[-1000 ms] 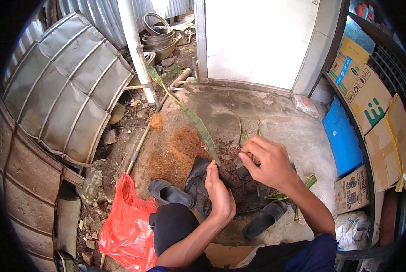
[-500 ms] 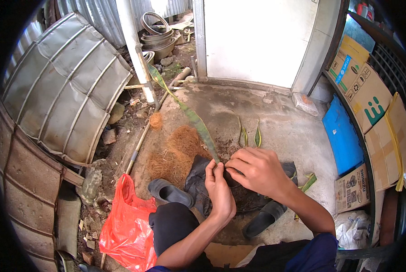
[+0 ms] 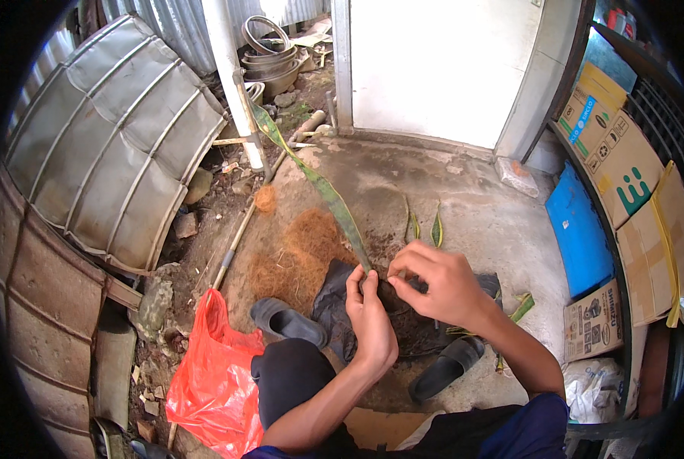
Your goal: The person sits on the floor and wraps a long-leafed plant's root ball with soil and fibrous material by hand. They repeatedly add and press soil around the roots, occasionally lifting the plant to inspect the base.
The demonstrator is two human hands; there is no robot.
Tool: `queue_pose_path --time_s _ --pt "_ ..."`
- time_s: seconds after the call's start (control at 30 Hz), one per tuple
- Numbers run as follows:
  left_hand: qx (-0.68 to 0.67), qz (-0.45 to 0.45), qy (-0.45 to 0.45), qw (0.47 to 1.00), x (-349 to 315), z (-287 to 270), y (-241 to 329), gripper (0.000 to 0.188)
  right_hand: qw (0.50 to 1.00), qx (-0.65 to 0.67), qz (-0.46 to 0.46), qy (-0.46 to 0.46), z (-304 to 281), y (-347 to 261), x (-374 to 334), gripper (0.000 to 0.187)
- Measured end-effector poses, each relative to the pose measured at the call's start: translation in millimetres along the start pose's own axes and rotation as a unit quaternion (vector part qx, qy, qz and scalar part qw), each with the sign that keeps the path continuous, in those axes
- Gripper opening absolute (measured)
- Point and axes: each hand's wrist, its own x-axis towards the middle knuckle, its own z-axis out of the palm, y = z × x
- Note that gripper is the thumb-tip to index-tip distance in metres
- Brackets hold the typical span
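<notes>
A long green snake plant leaf [image 3: 328,193] with yellowish edges slants up and away to the left. Its lower end is pinched between the thumb and fingers of my left hand [image 3: 372,321]. Just right of that end, my right hand [image 3: 445,284] is closed, thumb and fingertips together; whatever they may hold is too small to make out. Beneath both hands, dark soil [image 3: 412,330] lies on a black plastic sheet or bag [image 3: 329,304], partly hidden by my hands. Smaller snake plant leaves [image 3: 437,229] lie beyond my right hand, and another cut leaf [image 3: 522,307] rests to its right.
Brown coconut-like fibre [image 3: 292,256] is heaped on the concrete at left, beside a long pole [image 3: 235,245]. Dark sandals [image 3: 287,320] flank the soil. A red plastic bag [image 3: 216,382] sits near my knee. Cardboard boxes [image 3: 617,161] and a blue panel [image 3: 579,229] line the right.
My right hand has drawn slightly to the right, away from the leaf's lower end. My left hand keeps its hold on the leaf.
</notes>
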Motion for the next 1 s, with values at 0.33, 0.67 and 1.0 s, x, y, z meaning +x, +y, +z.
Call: queue_pose_path --time_s 0.33,0.67,1.0 --pt "-0.045 -0.077 -0.029 0.996 -0.1 -0.8 5.5 0.024 0.998 -0.052 -0.036 0.029 -12.8 32.0 3.3 0.01" --pt "-0.111 -0.115 -0.055 0.986 -5.7 4.9 16.2 0.033 0.991 -0.133 -0.005 -0.03 -15.8 30.1 -3.0 0.013" --pt "-0.154 -0.145 -0.075 0.975 -7.6 3.7 27.0 0.026 0.983 0.085 0.152 -0.058 -22.0 13.2 -0.4 0.017"
